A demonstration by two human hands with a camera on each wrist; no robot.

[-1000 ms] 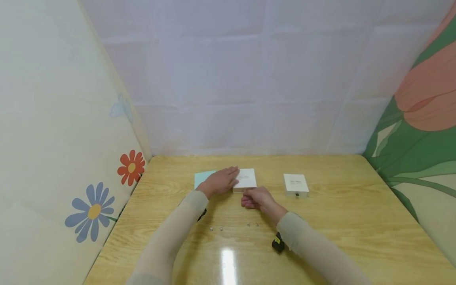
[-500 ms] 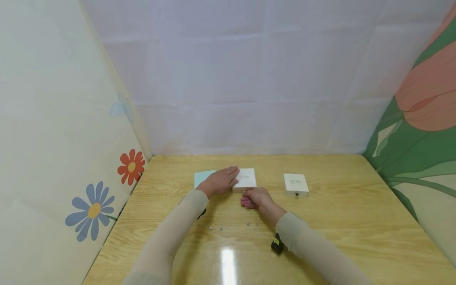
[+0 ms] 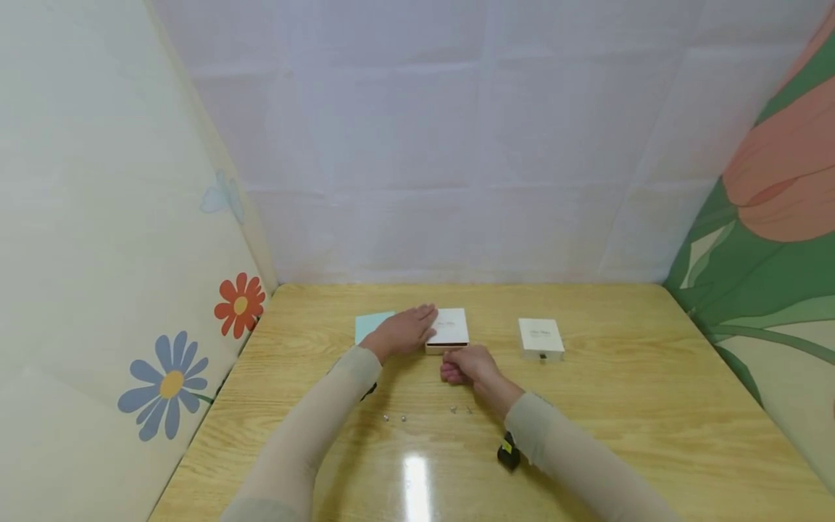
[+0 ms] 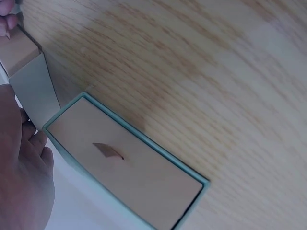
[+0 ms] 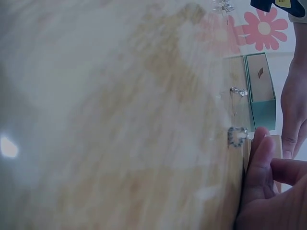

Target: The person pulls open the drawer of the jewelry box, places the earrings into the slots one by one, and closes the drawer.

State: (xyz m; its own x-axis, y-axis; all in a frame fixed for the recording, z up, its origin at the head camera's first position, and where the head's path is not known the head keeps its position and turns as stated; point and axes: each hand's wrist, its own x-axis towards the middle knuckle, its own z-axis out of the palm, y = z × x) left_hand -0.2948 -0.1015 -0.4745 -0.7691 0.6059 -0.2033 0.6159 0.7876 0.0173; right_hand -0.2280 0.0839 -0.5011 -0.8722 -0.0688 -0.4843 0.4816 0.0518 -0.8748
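White box: it sits (image 3: pixel 450 326) near the back of the surface (image 3: pixel 620 413), between the mint box (image 3: pixel 375 325) and the other white box (image 3: pixel 541 335).
What changed: a thin dark gap now shows above the tan drawer (image 3: pixel 443 350); a second ago the front looked shut.
What that means: the drawer seems to be just starting to slide out, with most of it inside.
Right hand: its (image 3: pixel 471 366) grip is closed, thumb and finger pinching the little tab (image 4: pixel 7 34).
Left hand: its (image 3: pixel 404 332) grip is loose, straight fingers resting against the box's left side.
Shiny bits: they (image 3: pixel 403 418) lie nearer the person.
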